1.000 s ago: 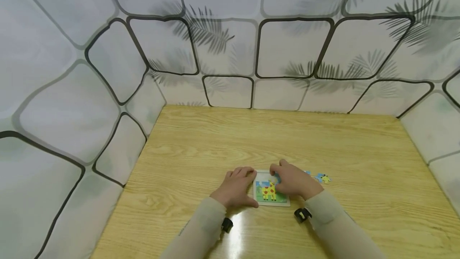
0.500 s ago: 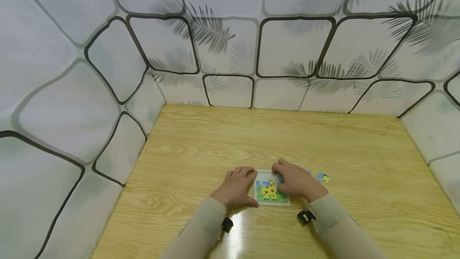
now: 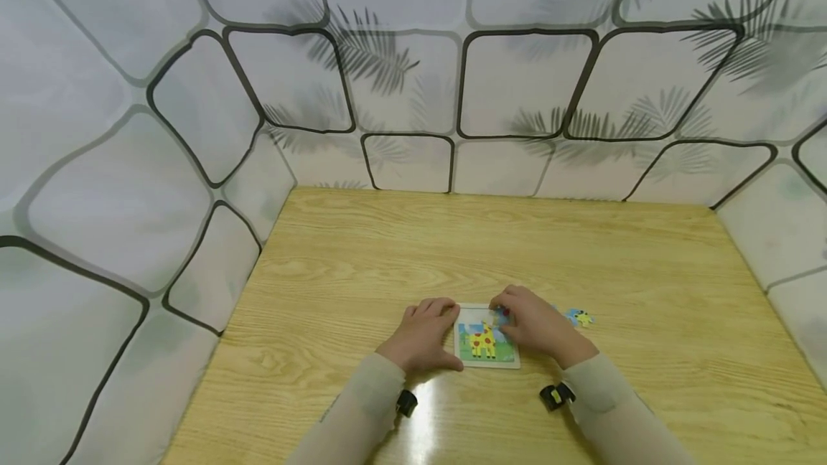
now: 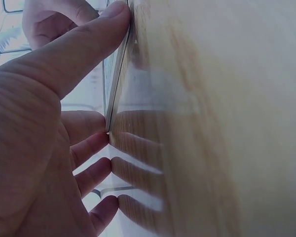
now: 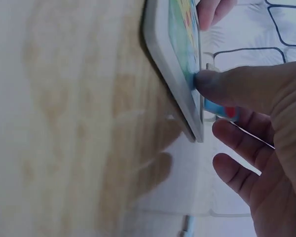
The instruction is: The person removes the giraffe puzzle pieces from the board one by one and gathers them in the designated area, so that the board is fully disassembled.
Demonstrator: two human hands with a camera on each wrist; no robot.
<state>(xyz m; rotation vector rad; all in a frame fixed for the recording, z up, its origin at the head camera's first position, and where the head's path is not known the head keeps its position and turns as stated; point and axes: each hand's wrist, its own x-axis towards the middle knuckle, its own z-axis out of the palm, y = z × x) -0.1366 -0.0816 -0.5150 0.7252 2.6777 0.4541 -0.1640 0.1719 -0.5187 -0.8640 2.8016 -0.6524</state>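
A small jigsaw puzzle board (image 3: 472, 314) lies on the table, with a yellow giraffe picture (image 3: 482, 343) assembled in its lower part and a bare strip at its upper side. My left hand (image 3: 421, 336) rests along the board's left edge, thumb at the near corner and fingertips at the far one, fingers spread fairly straight. Over the upper right of the board, my right hand (image 3: 536, 325) pinches a blue puzzle piece (image 5: 221, 109) with a red spot. The piece is tilted up from the board, and fingers partly hide it. The right thumb (image 5: 209, 81) is close to the board's surface.
Loose puzzle pieces (image 3: 580, 318), blue and yellow, lie on the table right of the right hand, partly hidden by it. The wooden table (image 3: 388, 257) meets patterned cloth walls (image 3: 504, 85) at the back and sides.
The right hand has shifted slightly right, and the piece in its fingers has turned so that its red spot shows. My left hand stays at the board's left edge.
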